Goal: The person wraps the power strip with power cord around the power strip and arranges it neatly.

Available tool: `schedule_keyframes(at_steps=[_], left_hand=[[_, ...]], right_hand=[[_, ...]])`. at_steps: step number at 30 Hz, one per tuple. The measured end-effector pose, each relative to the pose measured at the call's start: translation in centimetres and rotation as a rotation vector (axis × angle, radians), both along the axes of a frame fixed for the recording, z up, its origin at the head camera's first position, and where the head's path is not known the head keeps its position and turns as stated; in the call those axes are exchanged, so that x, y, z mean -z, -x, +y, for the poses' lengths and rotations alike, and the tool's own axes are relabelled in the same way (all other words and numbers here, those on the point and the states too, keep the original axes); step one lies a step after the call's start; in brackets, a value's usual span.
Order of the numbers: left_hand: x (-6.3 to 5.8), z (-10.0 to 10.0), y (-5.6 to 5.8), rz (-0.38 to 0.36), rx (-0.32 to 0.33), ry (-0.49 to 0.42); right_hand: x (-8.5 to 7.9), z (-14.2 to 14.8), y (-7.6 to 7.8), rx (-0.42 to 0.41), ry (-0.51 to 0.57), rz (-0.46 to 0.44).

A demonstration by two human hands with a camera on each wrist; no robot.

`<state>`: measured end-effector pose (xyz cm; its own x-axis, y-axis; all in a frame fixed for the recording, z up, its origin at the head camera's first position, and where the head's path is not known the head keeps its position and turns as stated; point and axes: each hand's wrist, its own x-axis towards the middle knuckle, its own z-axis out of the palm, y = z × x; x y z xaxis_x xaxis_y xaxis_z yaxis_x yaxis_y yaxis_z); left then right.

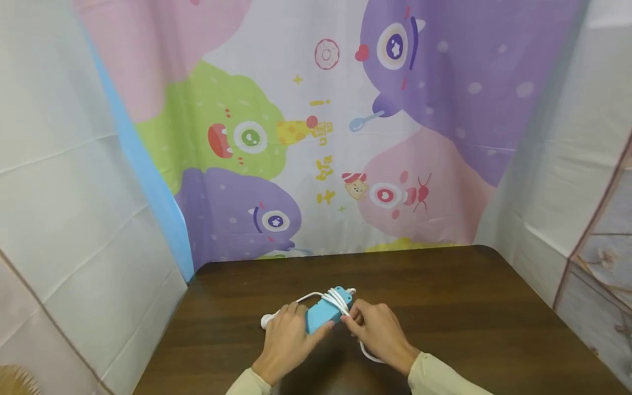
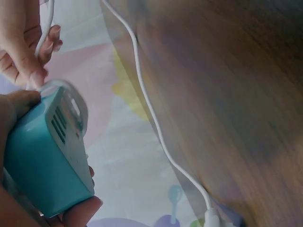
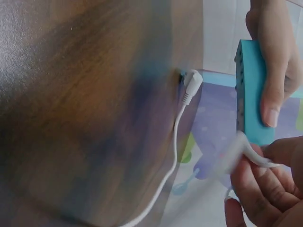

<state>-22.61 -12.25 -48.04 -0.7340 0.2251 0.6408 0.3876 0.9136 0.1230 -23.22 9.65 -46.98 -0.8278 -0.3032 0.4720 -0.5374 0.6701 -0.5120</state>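
Sleeves [image 1: 444,377] closest; L hand [image 1: 288,336] grips blue pwr strip [image 1: 321,316] btwn hands; R hand [image 1: 379,328] pinches cord [image 1: 338,300].

Right wrist view: glare on the tabletop [image 3: 28,56], cord [image 3: 230,158] probably motion-blurred.

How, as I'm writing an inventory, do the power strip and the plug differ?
The power strip is blue; the plug is white.
The power strip is a long box; the plug is small and stubby.
The left grip holds the power strip; the plug lies unheld on the table.
The white cord meets both.
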Motion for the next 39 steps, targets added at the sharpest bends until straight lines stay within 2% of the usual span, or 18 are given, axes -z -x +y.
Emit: schedule_keyframes(at_steps=[4, 8, 13, 18, 22, 27, 31, 35, 39], left_hand=[[-0.1, -0.4, 0.1, -0.049, -0.031, -0.057], [-0.3, -0.6, 0.1, -0.068, -0.045, -0.054], [-0.1, -0.7, 0.1, -0.111, -0.040, -0.114], [-0.1, -0.7, -0.1, -0.210, 0.023, -0.202], [-0.5, -0.8, -0.1, -0.297, 0.076, -0.282], [-1.2, -0.8, -0.2, -0.451, 0.210, -0.422], [-1.5, -0.8, -0.3, -0.556, 0.297, -0.524], [-1.4, -1.1, -0.3, -0.631, 0.347, -0.603], [-1.1, -1.6, -0.4, -0.683, 0.410, -0.650]], right_hand=[[0.5, 0.1, -0.2, 0.002, -0.021, 0.010], [0.8, 0.1, -0.2, -0.013, -0.035, 0.032], [1.1, -0.3, -0.3, -0.051, -0.071, 0.046], [1.7, -0.4, -0.5, -0.036, -0.097, 0.084], [1.9, -0.2, -0.4, -0.027, -0.088, 0.096], [2.1, 0.0, -0.1, -0.018, -0.089, 0.108], [2.2, 0.1, 0.0, -0.024, -0.084, 0.171], [2.2, 0.1, 0.4, -0.063, -0.069, 0.256], [2.3, 0.1, 0.6, -0.144, -0.072, 0.295]])
